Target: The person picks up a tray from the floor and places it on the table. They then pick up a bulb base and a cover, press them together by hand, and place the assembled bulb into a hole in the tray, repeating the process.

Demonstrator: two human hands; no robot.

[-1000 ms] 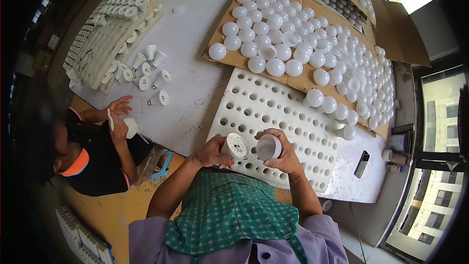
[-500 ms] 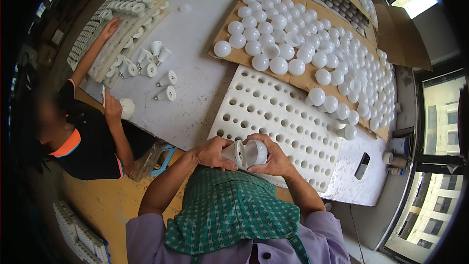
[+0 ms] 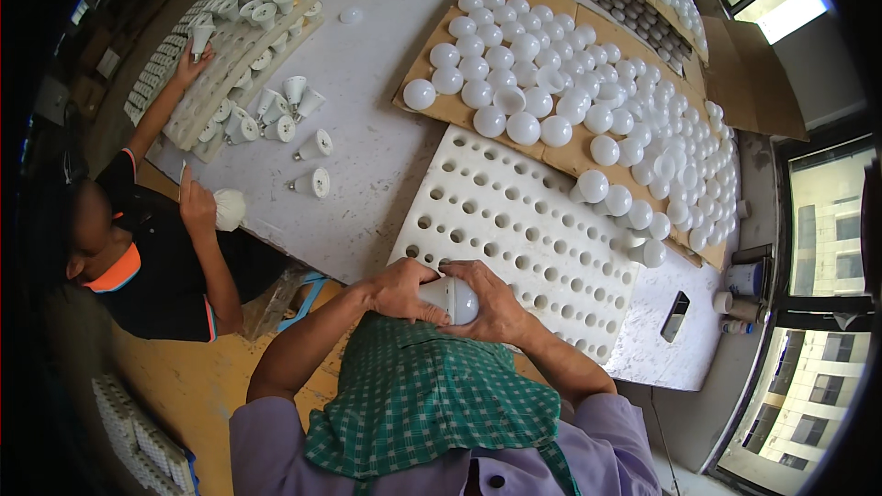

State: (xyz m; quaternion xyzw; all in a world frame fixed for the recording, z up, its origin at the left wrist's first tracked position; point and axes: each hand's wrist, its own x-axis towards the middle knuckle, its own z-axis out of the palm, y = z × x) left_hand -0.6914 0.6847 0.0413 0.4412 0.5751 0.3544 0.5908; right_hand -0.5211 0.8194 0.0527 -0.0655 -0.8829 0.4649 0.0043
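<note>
In front of my green checked apron, my left hand (image 3: 399, 291) grips a white cone-shaped bulb base (image 3: 435, 294). My right hand (image 3: 497, 301) is wrapped round a milky domed bulb cover (image 3: 467, 302). The dome sits against the wide rim of the base; whether it is fully seated I cannot tell. Both hands are just over the near edge of a white foam tray (image 3: 514, 211) with rows of round holes. My fingers hide parts of both pieces.
Many white domes (image 3: 524, 128) lie on a cardboard sheet (image 3: 450, 111) at the back right. Loose bulb bases (image 3: 312, 183) are on the table at left. A co-worker's hand (image 3: 193, 66) lifts a base beside a filled foam rack (image 3: 207, 101); their other hand (image 3: 197, 207) is near a white round bundle (image 3: 230, 208).
The dome, tilted and apart from the base before, has been brought onto it by my right hand, which moved left. The co-worker's far hand now has a bulb base raised.
</note>
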